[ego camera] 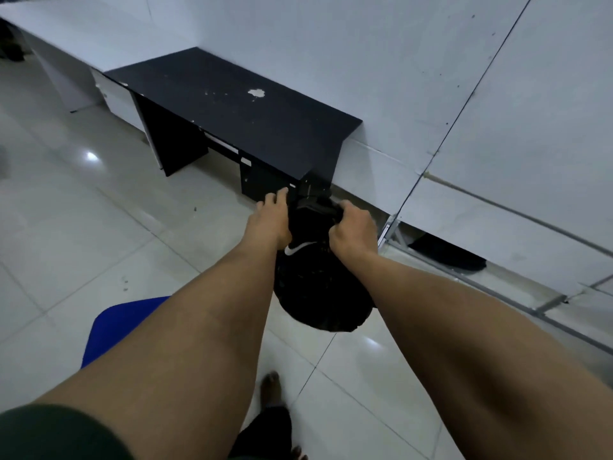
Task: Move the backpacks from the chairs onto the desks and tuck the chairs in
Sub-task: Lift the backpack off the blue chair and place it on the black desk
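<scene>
Black backpack [318, 280] with white swoosh, hanging above floor, near black desk [232, 107], blue chair [122, 323] behind

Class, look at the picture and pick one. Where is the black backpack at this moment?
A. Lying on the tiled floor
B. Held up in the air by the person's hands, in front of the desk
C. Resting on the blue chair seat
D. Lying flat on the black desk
B: the black backpack hangs from the left hand and right hand, short of the black desk and clear of the blue chair.
</scene>
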Available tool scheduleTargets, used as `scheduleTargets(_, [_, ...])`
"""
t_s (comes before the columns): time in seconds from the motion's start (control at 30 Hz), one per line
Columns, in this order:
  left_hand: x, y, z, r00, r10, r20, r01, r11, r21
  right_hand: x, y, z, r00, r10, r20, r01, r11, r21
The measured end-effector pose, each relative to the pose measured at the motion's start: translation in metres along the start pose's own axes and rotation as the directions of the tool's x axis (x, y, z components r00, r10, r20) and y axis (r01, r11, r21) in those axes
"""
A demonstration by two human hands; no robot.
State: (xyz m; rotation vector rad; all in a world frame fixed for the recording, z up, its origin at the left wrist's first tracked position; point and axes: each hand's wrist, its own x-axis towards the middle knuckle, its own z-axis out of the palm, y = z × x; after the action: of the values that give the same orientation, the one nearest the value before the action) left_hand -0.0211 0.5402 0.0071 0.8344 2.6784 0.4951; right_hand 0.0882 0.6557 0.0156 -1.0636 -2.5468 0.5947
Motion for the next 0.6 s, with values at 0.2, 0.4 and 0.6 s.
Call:
scheduleTargets(0.2, [0.074,0.016,0.007,0.996,0.088,-0.002,-0.088,0.994,0.064,0.072,0.016,-0.004,0.999,-0.031,-0.026,0.029,0.998,-0.064])
scheduleTargets(0.4, [0.143,0.028,-0.024,0.945,0.22,-0.24,-0.226,0.974,0.002,0.16,0.003,-0.011,0.999,-0.008,-0.053,0.001,0.992,-0.128])
scheduleTargets(0.6, [0.212,0.057,-0.073,0.849,0.219,-0.48,-0.227,0.973,0.042,0.252,-0.028,-0.029,0.988,-0.015,-0.151,0.003,0.997,-0.078])
